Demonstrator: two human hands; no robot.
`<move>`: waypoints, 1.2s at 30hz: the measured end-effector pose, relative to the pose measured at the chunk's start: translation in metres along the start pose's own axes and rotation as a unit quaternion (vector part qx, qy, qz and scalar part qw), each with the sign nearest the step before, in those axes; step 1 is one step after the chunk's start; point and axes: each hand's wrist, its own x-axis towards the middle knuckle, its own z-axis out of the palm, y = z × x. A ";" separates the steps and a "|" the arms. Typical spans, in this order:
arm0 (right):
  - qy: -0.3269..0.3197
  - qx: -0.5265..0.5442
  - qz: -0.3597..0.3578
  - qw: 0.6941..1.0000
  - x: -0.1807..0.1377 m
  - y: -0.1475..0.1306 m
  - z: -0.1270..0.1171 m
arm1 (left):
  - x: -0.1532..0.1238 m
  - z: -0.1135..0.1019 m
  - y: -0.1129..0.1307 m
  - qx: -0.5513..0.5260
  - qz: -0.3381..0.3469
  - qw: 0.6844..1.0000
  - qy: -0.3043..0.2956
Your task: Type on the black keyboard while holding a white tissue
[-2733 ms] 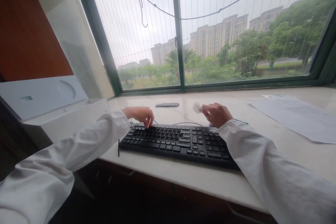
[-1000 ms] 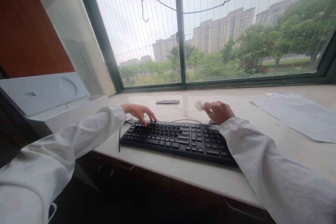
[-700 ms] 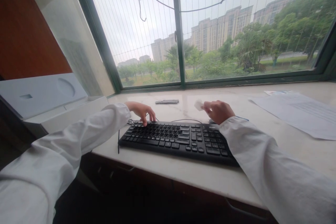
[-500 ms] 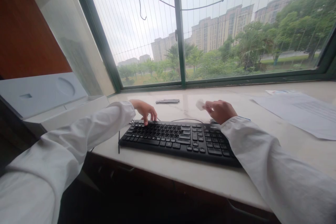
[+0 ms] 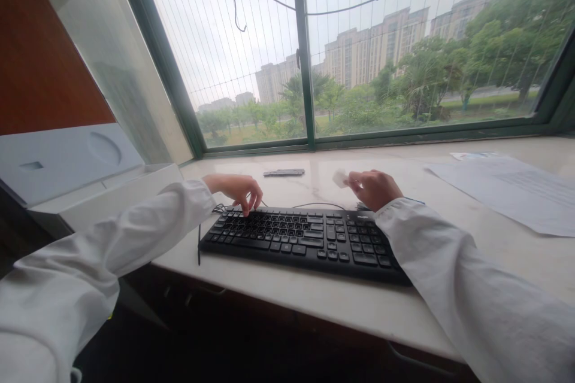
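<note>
A black keyboard (image 5: 296, 242) lies on the pale marble sill (image 5: 359, 305) in front of me. My left hand (image 5: 238, 190) hovers at the keyboard's top left, its curled fingertips touching the upper row of keys and holding nothing. My right hand (image 5: 374, 188) is raised just behind the keyboard's right end, its fingers pinched on a small white wad (image 5: 339, 178). Both arms wear white sleeves. The keyboard's thin cable (image 5: 314, 205) runs along behind it.
A slim dark flat object (image 5: 284, 172) lies on the sill behind the keyboard. Printed paper sheets (image 5: 516, 191) lie at the right. A white box-shaped machine (image 5: 81, 179) stands at the left. A green-framed window (image 5: 302, 54) closes off the back.
My left hand has shifted slightly along the top left keys. My right hand keeps the white wad in about the same spot. The view has drifted a little.
</note>
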 end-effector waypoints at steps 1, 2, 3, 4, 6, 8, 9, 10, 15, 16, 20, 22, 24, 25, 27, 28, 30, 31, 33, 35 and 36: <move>-0.001 -0.001 0.001 1.000 0.000 0.000 0.000 | -0.005 0.003 0.003 -0.011 -0.001 1.000 0.000; -0.001 -0.001 0.002 1.000 0.000 0.000 0.000 | -0.010 0.006 0.004 -0.017 -0.001 1.000 0.008; -0.001 0.000 0.002 1.000 0.000 -0.001 -0.001 | -0.014 0.009 0.006 -0.019 -0.001 1.000 0.021; -0.002 0.001 0.003 1.000 0.000 -0.001 -0.002 | -0.016 0.011 0.006 -0.020 0.000 0.999 0.036; -0.003 0.002 0.006 1.000 -0.001 -0.002 -0.003 | -0.018 0.015 0.006 -0.021 0.005 0.998 0.059; -0.005 0.000 0.009 1.000 -0.001 -0.003 -0.004 | -0.018 0.015 0.004 -0.025 0.007 0.998 0.063; -0.005 -0.002 0.010 1.000 -0.001 -0.002 -0.004 | -0.016 0.015 0.003 -0.026 0.005 0.998 0.059; -0.005 -0.004 0.009 1.000 -0.001 -0.002 -0.004 | -0.015 0.014 0.002 -0.027 0.001 0.998 0.052; 0.001 0.001 0.005 1.000 -0.001 0.000 -0.001 | -0.009 0.008 0.002 -0.015 -0.022 0.999 0.021; 0.002 0.003 0.004 1.000 -0.001 0.000 0.000 | -0.008 0.008 0.003 -0.011 -0.025 0.999 0.020; 0.004 0.006 0.005 1.000 -0.001 -0.001 -0.001 | -0.007 0.008 0.006 0.006 -0.044 0.999 0.024; 0.004 0.006 0.007 1.000 0.000 -0.001 -0.002 | -0.007 0.009 0.006 0.013 -0.058 0.998 0.027; 0.004 0.008 0.009 1.000 0.000 -0.002 -0.003 | -0.007 0.010 0.005 0.027 -0.069 0.997 0.037; 0.004 0.008 0.009 1.000 0.000 -0.002 -0.003 | -0.007 0.010 0.004 0.037 -0.073 0.995 0.050; 0.003 0.005 0.009 1.000 -0.001 -0.002 -0.003 | -0.006 0.009 0.002 0.055 -0.085 0.992 0.076; 0.003 0.003 0.008 1.000 -0.001 -0.002 -0.002 | -0.004 0.009 0.001 0.058 -0.092 0.991 0.080; 0.005 -0.001 0.005 1.000 -0.001 -0.001 -0.001 | 0.001 0.007 -0.001 0.051 -0.108 0.991 0.060; 0.007 -0.001 0.003 1.000 -0.001 -0.001 -0.001 | 0.004 0.006 -0.002 0.043 -0.114 0.992 0.039; 0.012 0.002 0.001 1.000 -0.001 0.000 -0.001 | 0.010 0.004 -0.004 0.029 -0.120 0.992 0.000; 0.014 0.004 0.002 1.000 -0.001 0.001 0.000 | 0.016 0.001 -0.007 0.020 -0.120 0.992 -0.027; 0.013 0.004 0.003 1.000 -0.001 0.001 0.000 | 0.018 0.000 -0.008 0.018 -0.116 0.992 -0.036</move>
